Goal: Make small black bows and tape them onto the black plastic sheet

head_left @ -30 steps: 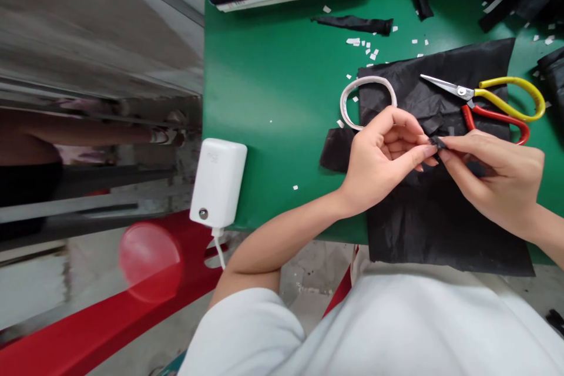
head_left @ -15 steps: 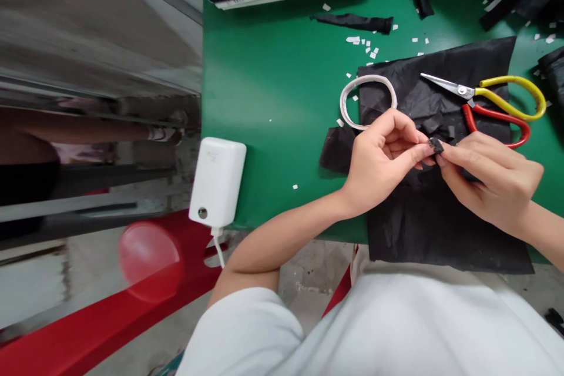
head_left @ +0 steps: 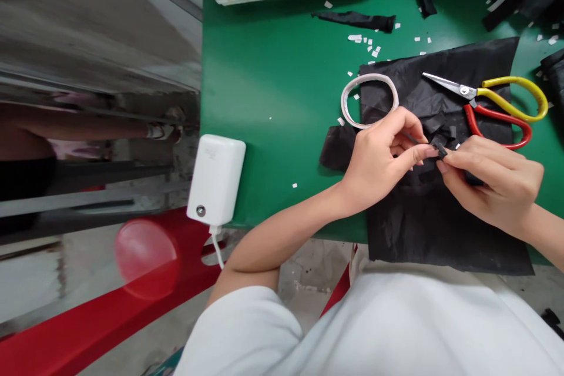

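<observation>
Black scrap [head_left: 441, 151] pinched between your two hands

Your left hand [head_left: 379, 153] and right hand [head_left: 497, 179] meet at the fingertips over the black sheet [head_left: 445, 229], the small scrap gripped between them. On the left, your elbow is bent low, outside the table's [head_left: 264, 70] near edge, and the forearm slants up to a nearly straight wrist. That thumb reaches out toward the scrap, the forefinger arches above it and the other fingers curl behind – a closed pinch. Your right forearm enters from the right edge of view; thumb and forefinger point left and close on the scrap's other side, the remaining fingers folded in.

Other small black pieces lie on the sheet just beyond your fingertips. The sheet itself hangs past the near edge of the table. Just beyond your right hand are the scissors [head_left: 473, 94], blades together and pointing left, yellow handle farther from you than the red one. A white ring [head_left: 370, 77] overlaps the sheet's left edge, partly hidden by your left hand – whether they touch, you cannot tell from this angle.
</observation>
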Available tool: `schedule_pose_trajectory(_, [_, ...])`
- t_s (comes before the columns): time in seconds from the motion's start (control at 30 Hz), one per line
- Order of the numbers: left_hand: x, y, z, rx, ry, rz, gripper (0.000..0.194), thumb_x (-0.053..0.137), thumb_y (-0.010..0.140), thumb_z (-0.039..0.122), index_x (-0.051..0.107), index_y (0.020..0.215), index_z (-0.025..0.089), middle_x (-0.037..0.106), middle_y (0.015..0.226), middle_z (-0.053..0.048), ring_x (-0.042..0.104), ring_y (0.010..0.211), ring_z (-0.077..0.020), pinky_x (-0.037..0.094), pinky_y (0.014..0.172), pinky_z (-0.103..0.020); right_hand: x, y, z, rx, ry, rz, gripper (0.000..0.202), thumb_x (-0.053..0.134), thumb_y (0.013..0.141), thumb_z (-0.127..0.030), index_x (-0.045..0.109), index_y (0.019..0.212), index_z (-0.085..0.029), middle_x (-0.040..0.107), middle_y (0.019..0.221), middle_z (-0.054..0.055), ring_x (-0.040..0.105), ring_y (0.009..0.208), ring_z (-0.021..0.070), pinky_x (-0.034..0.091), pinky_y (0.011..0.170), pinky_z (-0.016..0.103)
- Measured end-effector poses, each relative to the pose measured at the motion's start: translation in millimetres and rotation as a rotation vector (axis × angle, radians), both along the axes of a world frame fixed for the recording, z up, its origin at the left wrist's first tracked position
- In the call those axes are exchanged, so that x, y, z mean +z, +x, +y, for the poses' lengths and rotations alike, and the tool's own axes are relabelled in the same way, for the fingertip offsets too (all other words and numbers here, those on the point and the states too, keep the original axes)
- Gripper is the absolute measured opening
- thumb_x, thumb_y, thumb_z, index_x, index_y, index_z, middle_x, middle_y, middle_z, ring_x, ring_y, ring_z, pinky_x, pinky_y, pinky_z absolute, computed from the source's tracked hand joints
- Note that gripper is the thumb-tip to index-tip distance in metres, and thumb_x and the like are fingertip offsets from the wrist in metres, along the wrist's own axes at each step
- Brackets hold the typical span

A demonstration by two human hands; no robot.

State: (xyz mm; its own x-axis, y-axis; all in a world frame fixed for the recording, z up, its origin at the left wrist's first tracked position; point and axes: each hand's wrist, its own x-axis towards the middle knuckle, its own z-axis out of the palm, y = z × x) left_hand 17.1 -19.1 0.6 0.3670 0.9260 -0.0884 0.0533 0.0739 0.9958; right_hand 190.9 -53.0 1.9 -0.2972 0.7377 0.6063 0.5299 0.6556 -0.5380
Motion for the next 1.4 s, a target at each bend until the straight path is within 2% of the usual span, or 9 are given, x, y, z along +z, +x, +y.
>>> schedule_pose_trajectory(0.13, [2.0, 0, 4, -0.107, -0.064, -0.082, 0.033, 0.073, 0.079, 0.044, 0.064, 0.088, 0.014, 0.067, 0.089, -0.002, 0.062, 0.061, -0.0055, 0.051, 0.056, -0.017, 5.8, 1, -2, -0.024, -0.267, 0.103, 0.013, 0.064, 0.083, -0.010, 0.065, 0.082, -0.023, 0.065, 0.063, -0.002, 0.053, 0.046, 0.0082, 0.044, 0.043, 0.022])
schedule_pose_trajectory(0.3, [6.3, -1, 6, -0.082, -0.172, -0.094, 0.034, 0.078, 0.073, 0.043, 0.065, 0.080, 0.012, 0.065, 0.073, 0.001, 0.060, 0.057, -0.0060, 0.047, 0.052, -0.018, 10.9, 1, -3, -0.032, -0.670, 0.304, 0.008, 0.065, 0.084, -0.016, 0.069, 0.084, -0.023, 0.064, 0.062, -0.004, 0.048, 0.041, 0.0048, 0.035, 0.035, 0.018])
schedule_pose_trajectory(0.57, [2.3, -1, 9, -0.029, -0.274, -0.156, 0.034, 0.084, 0.067, 0.036, 0.060, 0.076, 0.013, 0.059, 0.062, 0.005, 0.058, 0.052, -0.0045, 0.044, 0.045, -0.013, 13.9, -1, 0, -0.052, -0.902, 0.394, 0.009, 0.065, 0.085, -0.021, 0.068, 0.076, -0.021, 0.063, 0.062, -0.003, 0.048, 0.045, 0.0055, 0.037, 0.040, 0.018])
schedule_pose_trajectory(0.73, [5.0, -2, 10, -0.068, -0.298, -0.190, 0.033, 0.081, 0.070, 0.037, 0.058, 0.075, 0.013, 0.058, 0.063, 0.005, 0.054, 0.052, -0.0031, 0.044, 0.046, -0.013, 16.1, 0, 1, -0.054, -0.916, 0.391, 0.013, 0.064, 0.086, -0.021, 0.065, 0.074, -0.022, 0.063, 0.062, -0.002, 0.055, 0.052, 0.0082, 0.040, 0.045, 0.019])
schedule_pose_trajectory(0.93, [6.6, -5, 13, -0.231, -0.350, -0.149, 0.038, 0.076, 0.073, 0.047, 0.060, 0.081, 0.013, 0.060, 0.069, 0.002, 0.054, 0.056, -0.0047, 0.045, 0.050, -0.015, 15.6, 2, 1, -0.047, -0.872, 0.375, 0.013, 0.061, 0.087, -0.020, 0.064, 0.075, -0.021, 0.064, 0.061, -0.003, 0.056, 0.051, 0.0082, 0.041, 0.046, 0.019])
schedule_pose_trajectory(1.07, [6.8, -6, 13, -0.242, -0.302, -0.126, 0.035, 0.081, 0.070, 0.040, 0.059, 0.077, 0.014, 0.055, 0.065, 0.004, 0.050, 0.054, -0.0042, 0.043, 0.050, -0.016, 11.9, 2, 1, -0.034, -0.757, 0.357, 0.012, 0.062, 0.086, -0.017, 0.063, 0.074, -0.021, 0.062, 0.058, -0.005, 0.053, 0.046, 0.0073, 0.038, 0.041, 0.018])
schedule_pose_trajectory(1.23, [8.5, -6, 11, -0.238, -0.261, -0.092, 0.037, 0.078, 0.073, 0.045, 0.057, 0.075, 0.014, 0.055, 0.064, 0.004, 0.049, 0.053, -0.0047, 0.042, 0.050, -0.018, 9.0, 2, 1, -0.034, -0.635, 0.273, 0.014, 0.061, 0.086, -0.013, 0.060, 0.074, -0.021, 0.060, 0.056, -0.005, 0.048, 0.042, 0.0065, 0.035, 0.037, 0.020])
schedule_pose_trajectory(1.33, [9.5, -5, 10, -0.232, -0.262, -0.086, 0.038, 0.077, 0.073, 0.046, 0.056, 0.075, 0.014, 0.055, 0.065, 0.003, 0.049, 0.053, -0.0045, 0.042, 0.050, -0.018, 6.7, 2, 0, -0.061, -0.524, 0.201, 0.011, 0.060, 0.087, -0.015, 0.058, 0.078, -0.022, 0.060, 0.062, -0.004, 0.052, 0.048, 0.0084, 0.042, 0.044, 0.022])
schedule_pose_trajectory(1.4, [9.9, -4, 9, -0.219, -0.270, -0.094, 0.038, 0.077, 0.073, 0.046, 0.056, 0.075, 0.014, 0.055, 0.065, 0.003, 0.049, 0.053, -0.0044, 0.042, 0.050, -0.018, 5.0, 3, -1, -0.140, -0.380, 0.116, 0.007, 0.062, 0.086, -0.017, 0.057, 0.084, -0.023, 0.061, 0.072, 0.000, 0.058, 0.060, 0.0129, 0.047, 0.052, 0.026])
